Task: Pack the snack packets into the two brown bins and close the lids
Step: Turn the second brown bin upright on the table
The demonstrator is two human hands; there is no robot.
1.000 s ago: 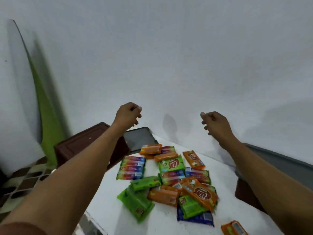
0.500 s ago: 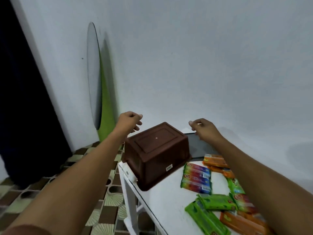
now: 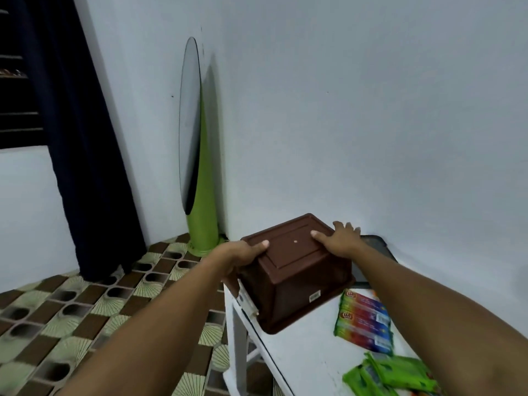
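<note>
I hold the upturned brown bin (image 3: 297,270) at the table's (image 3: 308,352) left end, left hand (image 3: 237,260) curled round its left edge, right hand (image 3: 340,238) splayed wide on its right, seemingly to flip it for packing.

A white table (image 3: 303,355) stands on a floor (image 3: 85,310) tiled in brown and pale green. At the table's far left corner a brown bin (image 3: 300,284) sits with its wide rim down and its flat base up, the rim reaching the table's left edge. A dark lid (image 3: 375,248) lies flat just behind the bin by the wall, while a row of rainbow-striped packets (image 3: 367,324) lies to the bin's right and a few green packets (image 3: 394,375) lie nearer, at the lower edge of the view.
</note>
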